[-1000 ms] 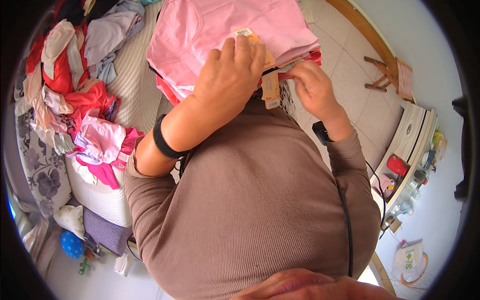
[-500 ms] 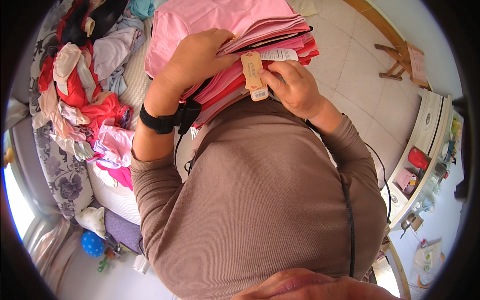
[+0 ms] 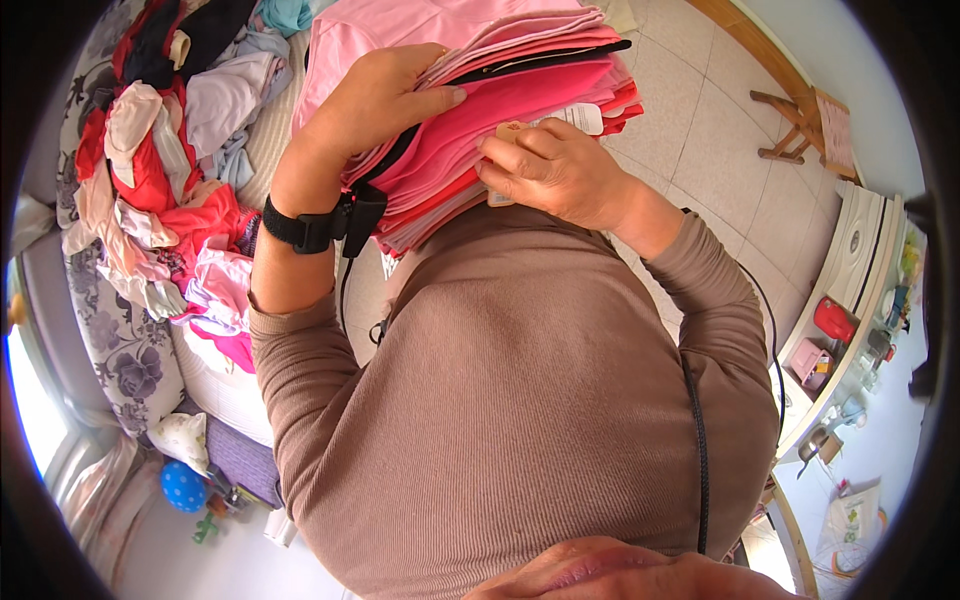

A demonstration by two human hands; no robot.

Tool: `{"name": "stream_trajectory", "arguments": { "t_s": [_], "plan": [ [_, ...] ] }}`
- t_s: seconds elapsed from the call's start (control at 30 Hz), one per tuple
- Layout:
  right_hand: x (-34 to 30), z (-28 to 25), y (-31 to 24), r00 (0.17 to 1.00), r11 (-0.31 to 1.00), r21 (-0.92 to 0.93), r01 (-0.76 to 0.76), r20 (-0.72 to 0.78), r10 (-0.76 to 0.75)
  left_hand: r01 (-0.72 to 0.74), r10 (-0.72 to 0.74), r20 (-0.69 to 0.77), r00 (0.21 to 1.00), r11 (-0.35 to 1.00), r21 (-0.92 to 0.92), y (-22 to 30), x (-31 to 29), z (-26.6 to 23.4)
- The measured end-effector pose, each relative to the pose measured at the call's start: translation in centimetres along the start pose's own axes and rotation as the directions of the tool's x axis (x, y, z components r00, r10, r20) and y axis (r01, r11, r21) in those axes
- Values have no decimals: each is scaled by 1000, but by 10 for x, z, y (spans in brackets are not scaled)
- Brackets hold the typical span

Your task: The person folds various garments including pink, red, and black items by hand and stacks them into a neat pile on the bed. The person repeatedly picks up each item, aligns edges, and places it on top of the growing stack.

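A thick stack of folded underpants [image 3: 545,92] in pinks, reds and black rises against my front. My left hand [image 3: 370,105] grips the upper layers at their left side, its thumb lying across the opened edge and its fingertips partly hidden in the cloth. Low on the near side of the pile, my right hand [image 3: 560,178] has its fingers closed around a tan cardboard hang tag [image 3: 511,131], mostly covered by them. A white label [image 3: 583,118] sticks out just beyond the right knuckles.
Loose crumpled clothes [image 3: 175,190] heap on the sofa [image 3: 125,345] at left. A small wooden folding stool [image 3: 815,135] stands on the tiled floor [image 3: 690,95] at far right. A white cabinet [image 3: 850,240] with items on it lines the right side.
The left thumb has drawn back, and the upper layers sit higher, showing a bright pink garment. My right hand has turned and moved left over the tag, which was in full view before.
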State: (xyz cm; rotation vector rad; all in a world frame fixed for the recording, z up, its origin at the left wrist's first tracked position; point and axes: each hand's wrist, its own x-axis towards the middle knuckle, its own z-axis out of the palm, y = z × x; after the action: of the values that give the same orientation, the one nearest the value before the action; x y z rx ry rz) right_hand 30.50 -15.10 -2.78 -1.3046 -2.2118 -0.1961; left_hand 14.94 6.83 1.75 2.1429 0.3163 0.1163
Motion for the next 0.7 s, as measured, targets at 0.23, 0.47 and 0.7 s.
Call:
{"name": "stream_trajectory", "arguments": {
  "t_s": [0.23,0.47,0.7],
  "plan": [
    [12,-19,17,986,853,495,-166,71,151,1,-1,-2,1000,999,32,1,-2,-3],
    [12,-17,20,710,63,948,-312,189,678,-57,72,-40,997,954,294,14,-9,0],
    [8,-9,18,660,-57,979,-198,176,730,77,-84,-5,996,878,473,33,-11,16]
  ]
}}
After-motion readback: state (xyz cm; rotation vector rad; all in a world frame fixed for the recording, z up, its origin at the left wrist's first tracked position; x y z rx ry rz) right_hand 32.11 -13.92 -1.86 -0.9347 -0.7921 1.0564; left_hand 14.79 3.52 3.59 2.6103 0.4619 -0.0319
